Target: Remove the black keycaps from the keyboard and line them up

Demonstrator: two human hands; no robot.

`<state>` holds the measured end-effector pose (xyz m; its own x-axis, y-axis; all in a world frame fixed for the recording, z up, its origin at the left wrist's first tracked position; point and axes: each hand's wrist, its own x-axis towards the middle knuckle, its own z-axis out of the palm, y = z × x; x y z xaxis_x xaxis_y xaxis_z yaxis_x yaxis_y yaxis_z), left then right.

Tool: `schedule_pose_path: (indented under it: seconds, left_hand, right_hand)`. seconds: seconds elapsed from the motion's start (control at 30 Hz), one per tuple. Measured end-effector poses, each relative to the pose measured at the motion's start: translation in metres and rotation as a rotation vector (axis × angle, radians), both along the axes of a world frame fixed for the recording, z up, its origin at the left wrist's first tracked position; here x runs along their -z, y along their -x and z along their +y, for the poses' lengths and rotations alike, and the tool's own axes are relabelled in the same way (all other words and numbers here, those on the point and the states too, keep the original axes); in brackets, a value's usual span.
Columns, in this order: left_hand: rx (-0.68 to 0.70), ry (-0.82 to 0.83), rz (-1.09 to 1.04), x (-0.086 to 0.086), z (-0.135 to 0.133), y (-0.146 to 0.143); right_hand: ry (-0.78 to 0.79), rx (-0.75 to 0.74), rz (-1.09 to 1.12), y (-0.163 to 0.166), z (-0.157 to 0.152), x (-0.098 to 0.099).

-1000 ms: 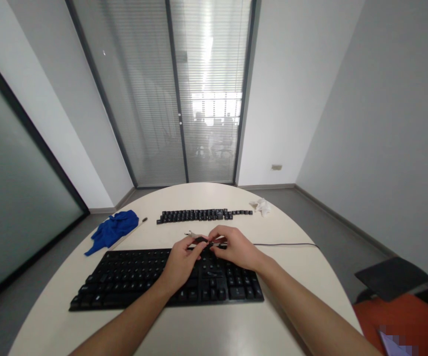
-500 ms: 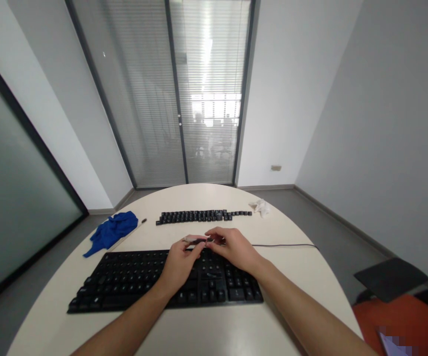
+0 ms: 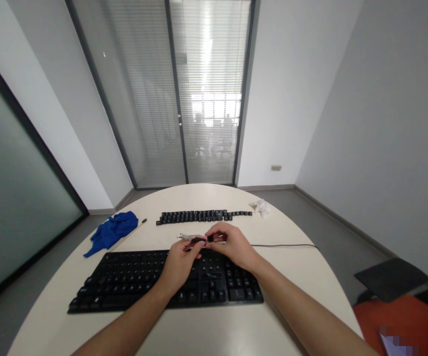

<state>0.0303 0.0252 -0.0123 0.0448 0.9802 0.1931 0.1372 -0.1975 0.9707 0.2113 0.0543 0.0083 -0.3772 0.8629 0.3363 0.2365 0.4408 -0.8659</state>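
A black keyboard (image 3: 135, 272) lies flat on the table under both my hands. Above its far edge, my left hand (image 3: 178, 264) pinches a small slim tool (image 3: 188, 238), whose pale, wire-like end points left. Dark and pinkish parts show near my fingers, but its exact kind is unclear. My right hand (image 3: 232, 244) is closed on a small black keycap (image 3: 210, 238) close to the tool's right end; I cannot tell whether the two touch. Beyond my hands lie rows of loose black keycaps (image 3: 195, 216). Part of the keyboard is hidden by my hands and forearms.
At the left lie a crumpled blue cloth (image 3: 113, 230) and a thin brush (image 3: 128, 234). A crumpled white tissue (image 3: 260, 208) sits at the far right of the round table (image 3: 288, 296). The keyboard cable (image 3: 284, 245) runs off the right edge, near an orange chair (image 3: 403, 321).
The tool in my left hand has turned, and its pale end shows more clearly. The keycap by my right fingers now stands more upright. My forearms have barely moved.
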Motion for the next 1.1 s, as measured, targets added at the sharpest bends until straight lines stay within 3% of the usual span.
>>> schedule_pose_path:
  seconds: [0.3, 0.47, 0.6, 0.67, 0.83, 0.97, 1.1]
  left_hand:
    - [0.026, 0.011, -0.015, -0.001, -0.002, 0.0]
    - [0.012, 0.041, -0.021, -0.001, -0.003, -0.002]
    - [0.023, 0.054, -0.015, 0.0, -0.003, -0.002]
    - [0.027, 0.061, -0.017, -0.001, -0.003, -0.002]
    - [0.037, 0.084, -0.023, -0.003, -0.004, -0.002]
    - [0.031, 0.082, -0.011, -0.003, -0.005, -0.002]
    - [0.026, 0.093, -0.016, -0.004, -0.005, -0.003]
  right_hand:
    - [0.279, -0.116, 0.214, -0.013, 0.015, 0.005]
    - [0.415, -0.07, 0.333, -0.032, 0.033, 0.013]
    - [0.487, 0.071, 0.378, -0.051, 0.045, 0.017]
    - [0.447, 0.105, 0.312, -0.06, 0.05, 0.019]
    - [0.126, 0.328, -0.095, -0.08, 0.061, 0.03]
    - [0.013, 0.49, -0.22, -0.087, 0.067, 0.038]
    - [-0.085, 0.534, -0.329, -0.085, 0.067, 0.039]
